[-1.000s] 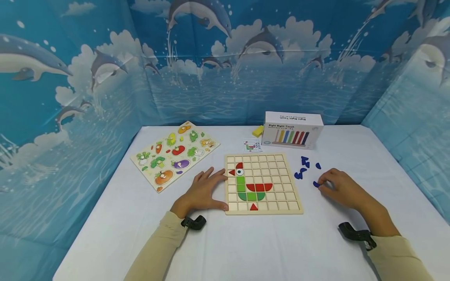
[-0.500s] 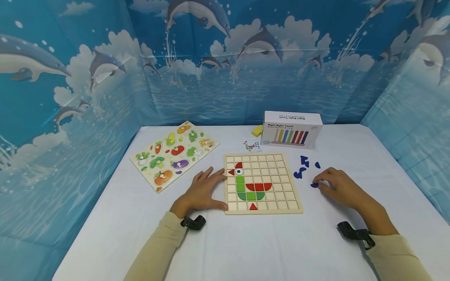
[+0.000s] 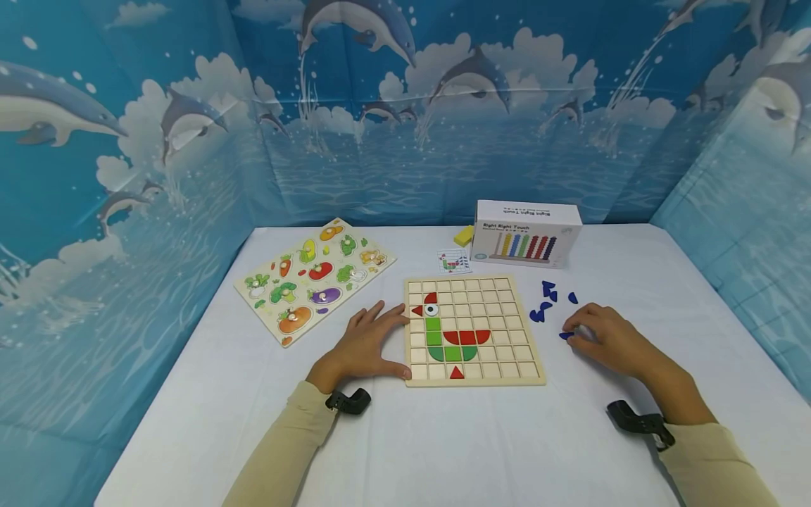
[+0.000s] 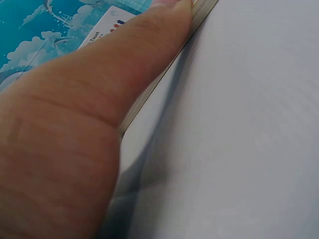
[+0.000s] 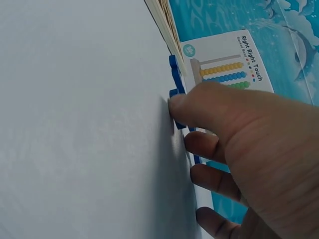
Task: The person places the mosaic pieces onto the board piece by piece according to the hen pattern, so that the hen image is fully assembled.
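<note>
A wooden grid board (image 3: 507, 366) lies in the middle of the table, with red and green pieces forming a bird with a round eye. My left hand (image 3: 362, 352) rests at the board's left side, fingers spread, fingertips and thumb at its edge; in the left wrist view the thumb (image 4: 149, 50) lies along the frame. To the right of the board, my right hand (image 3: 611, 341) pinches a small dark blue puzzle piece (image 3: 566, 336) between thumb and fingers, low at the tabletop. Several other blue pieces (image 3: 537, 315) lie between that hand and the board.
Behind the board lie a small picture card (image 3: 453, 261) and a yellow block (image 3: 464, 236). A white bead-toy box (image 3: 526, 234) stands at the back. The vegetable puzzle board (image 3: 304, 289) sits at the left, and a dolphin-print curtain (image 3: 393, 176) encloses the table.
The blue piece at my right fingertips has shifted slightly and turned, and the right hand has edged slightly left. My left hand has stayed at the board's edge.
</note>
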`<state>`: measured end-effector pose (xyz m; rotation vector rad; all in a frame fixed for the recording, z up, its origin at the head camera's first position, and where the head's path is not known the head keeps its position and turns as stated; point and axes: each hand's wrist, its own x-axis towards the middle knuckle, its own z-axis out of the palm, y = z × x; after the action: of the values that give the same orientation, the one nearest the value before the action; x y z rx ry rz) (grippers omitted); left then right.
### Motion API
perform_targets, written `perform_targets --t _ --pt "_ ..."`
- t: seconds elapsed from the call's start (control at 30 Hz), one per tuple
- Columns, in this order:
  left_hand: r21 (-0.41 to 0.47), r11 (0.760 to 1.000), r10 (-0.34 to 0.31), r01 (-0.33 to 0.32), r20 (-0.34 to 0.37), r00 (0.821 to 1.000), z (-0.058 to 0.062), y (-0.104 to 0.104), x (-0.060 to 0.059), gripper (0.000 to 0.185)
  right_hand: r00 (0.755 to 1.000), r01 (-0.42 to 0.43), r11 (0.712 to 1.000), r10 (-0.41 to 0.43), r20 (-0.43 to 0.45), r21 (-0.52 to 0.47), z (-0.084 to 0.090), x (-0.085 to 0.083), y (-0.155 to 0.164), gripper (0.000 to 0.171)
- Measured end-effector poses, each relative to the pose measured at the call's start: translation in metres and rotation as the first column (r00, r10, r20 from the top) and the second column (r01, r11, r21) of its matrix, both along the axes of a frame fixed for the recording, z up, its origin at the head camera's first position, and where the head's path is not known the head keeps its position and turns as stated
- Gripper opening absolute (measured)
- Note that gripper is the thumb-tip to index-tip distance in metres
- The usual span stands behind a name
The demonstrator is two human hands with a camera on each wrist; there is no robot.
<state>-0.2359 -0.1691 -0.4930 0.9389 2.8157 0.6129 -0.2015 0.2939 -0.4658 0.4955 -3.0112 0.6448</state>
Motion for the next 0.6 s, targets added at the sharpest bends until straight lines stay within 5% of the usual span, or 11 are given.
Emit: perform_targets --t 0.6 --pt "-0.002 1.000 0.002 -0.002 0.016 1.000 0.0019 -0.0002 -0.0007 0.101 0.999 -0.017 0.998 0.019 -0.036 0.059 -0.0029 -0.0031 0.0004 0.013"
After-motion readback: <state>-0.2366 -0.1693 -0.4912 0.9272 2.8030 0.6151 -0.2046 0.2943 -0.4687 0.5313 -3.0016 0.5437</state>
